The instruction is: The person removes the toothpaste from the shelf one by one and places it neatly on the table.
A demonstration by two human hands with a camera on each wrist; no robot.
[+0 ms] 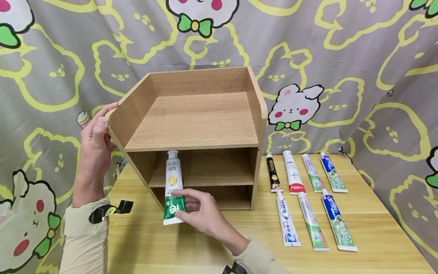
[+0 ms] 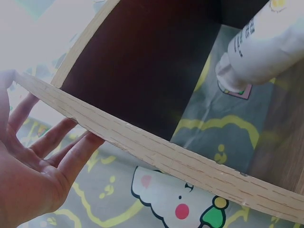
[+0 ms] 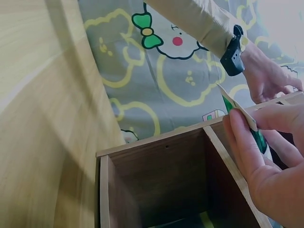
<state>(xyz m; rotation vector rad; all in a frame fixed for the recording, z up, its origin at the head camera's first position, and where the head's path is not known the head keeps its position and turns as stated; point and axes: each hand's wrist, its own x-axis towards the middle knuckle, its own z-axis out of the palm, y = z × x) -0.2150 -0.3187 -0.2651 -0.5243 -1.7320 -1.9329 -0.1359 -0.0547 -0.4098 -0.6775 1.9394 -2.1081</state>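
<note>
A wooden desktop shelf (image 1: 202,120) stands on the table, with an upper tray and two levels beneath it. My left hand (image 1: 95,146) holds the front edge of its left side panel (image 2: 142,137), thumb at the edge and fingers against the outer face. Between thumb and fingers, my right hand (image 1: 205,213) pinches the green bottom end of a white-and-green toothpaste tube (image 1: 173,175). The tube is held cap up, in front of the left part of the middle level. In the right wrist view, the tube's flat crimped end (image 3: 237,108) pokes out past the fingers.
Right of the shelf, several toothpaste tubes lie in two rows on the wooden table (image 1: 147,243). Among them are a black tube (image 1: 273,173), a red-and-white Colgate tube (image 1: 293,171) and a blue-and-green tube (image 1: 337,220). A patterned curtain (image 1: 301,34) hangs behind and at both sides.
</note>
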